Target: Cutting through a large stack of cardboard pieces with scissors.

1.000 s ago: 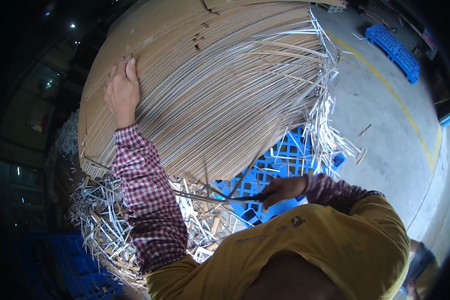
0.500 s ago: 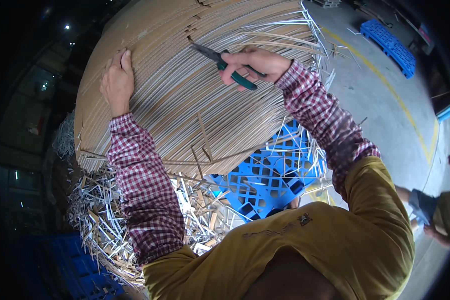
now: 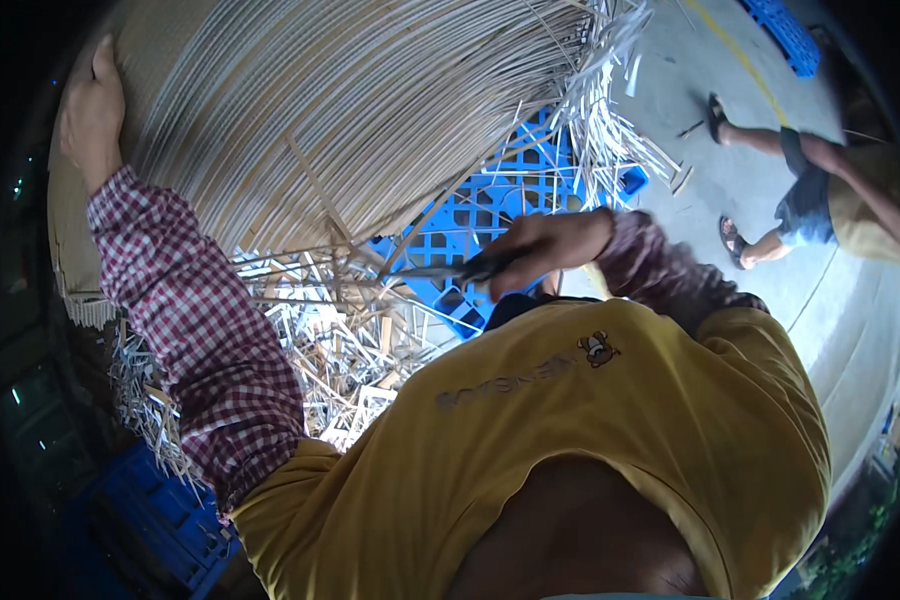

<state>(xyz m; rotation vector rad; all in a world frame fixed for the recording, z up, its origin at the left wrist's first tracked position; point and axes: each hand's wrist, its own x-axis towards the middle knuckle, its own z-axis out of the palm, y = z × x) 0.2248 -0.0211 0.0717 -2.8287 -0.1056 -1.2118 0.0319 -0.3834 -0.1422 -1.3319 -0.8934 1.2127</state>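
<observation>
Toward the far left, my left hand [image 3: 92, 118] rests on top of a tall stack of cardboard sheets [image 3: 230, 120], with its fingers stretched out and nothing in them. My right hand [image 3: 555, 248] is low, close to my body, and wrapped round a pair of pliers [image 3: 445, 271]. The pliers' dark jaws point left toward loose thin cardboard strips [image 3: 345, 262] that stick out along the stack's near edge. Motion blurs the right hand and the tool, so whether the jaws touch or grip a strip cannot be made out.
A blue plastic pallet [image 3: 440, 225] shows under the stack's near side. Offcut strips [image 3: 345, 345] are heaped at the near left, with more strips [image 3: 610, 130] hanging at the right. Another person [image 3: 810, 190] in sandals walks on the right, near a second blue pallet [image 3: 785, 35].
My right hand has brought the pliers from the stack's top down toward my body. My left hand appears farther left on the cardboard. The view has shifted, and the other person is more fully visible.
</observation>
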